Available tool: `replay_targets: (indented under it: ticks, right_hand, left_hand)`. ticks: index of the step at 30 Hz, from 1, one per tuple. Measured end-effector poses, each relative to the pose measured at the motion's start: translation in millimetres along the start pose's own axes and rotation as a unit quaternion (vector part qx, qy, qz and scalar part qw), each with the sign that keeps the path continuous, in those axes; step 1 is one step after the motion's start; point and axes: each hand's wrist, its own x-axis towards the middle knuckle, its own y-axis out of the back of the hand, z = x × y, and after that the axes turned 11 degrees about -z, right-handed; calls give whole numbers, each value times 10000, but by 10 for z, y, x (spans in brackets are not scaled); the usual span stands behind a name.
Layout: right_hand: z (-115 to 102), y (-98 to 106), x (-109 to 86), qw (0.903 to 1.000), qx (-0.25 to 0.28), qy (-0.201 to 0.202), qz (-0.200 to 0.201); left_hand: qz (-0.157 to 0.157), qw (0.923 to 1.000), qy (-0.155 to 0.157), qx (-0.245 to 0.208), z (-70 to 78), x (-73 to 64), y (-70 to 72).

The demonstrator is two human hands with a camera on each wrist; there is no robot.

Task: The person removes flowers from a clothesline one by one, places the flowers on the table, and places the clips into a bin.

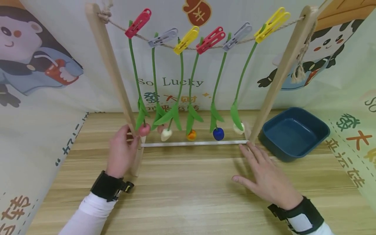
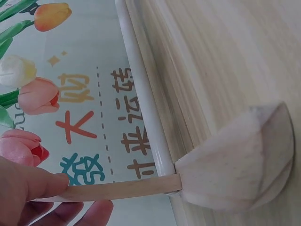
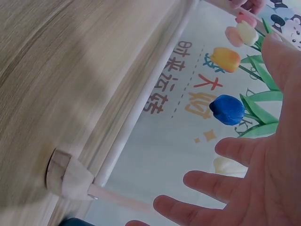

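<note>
A wooden frame has a left post (image 1: 111, 65), a right post (image 1: 280, 71) and a white rod (image 1: 194, 143) low between them. My left hand (image 1: 121, 151) pinches the left post near its base, thumb on one side and fingers on the other. Fingers spread and straight, my right hand (image 1: 268, 178) is by the rod's right end, at the foot of the right post. Artificial tulips hang upside down from a rope, clipped by clothespins such as a red clothespin (image 1: 138, 23). Among the blooms are a blue tulip (image 3: 227, 109), an orange tulip (image 2: 52, 17) and pink and white ones.
To the right of the frame stands a dark blue plastic basin (image 1: 293, 132), close beside the right post. A printed cloth (image 1: 235, 94) with cartoon figures and writing hangs behind and at both sides. The wood-grain tabletop (image 1: 188, 195) extends in front of the frame.
</note>
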Motion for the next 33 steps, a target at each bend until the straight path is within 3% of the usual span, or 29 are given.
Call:
replay_targets:
  ticks: [10, 16, 21, 26, 29, 33]
  right_hand:
    - [-72, 61, 53, 9999, -87, 115, -4]
    - [-226, 337, 166, 9985, -294, 434, 177]
    - [-402, 744, 297, 9930, -614, 850, 538]
    - [-605, 1198, 456, 9810, -845, 1435, 995]
    - [-747, 1465, 563, 9654, -970, 1919, 1477]
    - [-964, 1832, 747, 9371, -1100, 2570, 2092]
  left_hand:
    - [-46, 10000, -47, 64, 20, -8, -13]
    - [-168, 9998, 46, -132, 80, -44, 85]
    - [421, 9988, -235, 22, 236, -53, 221]
    - [1203, 9891, -836, 145, 517, -15, 380]
    - [1615, 9784, -1275, 193, 711, 30, 463]
    - [1941, 9658, -1700, 240, 978, 109, 530]
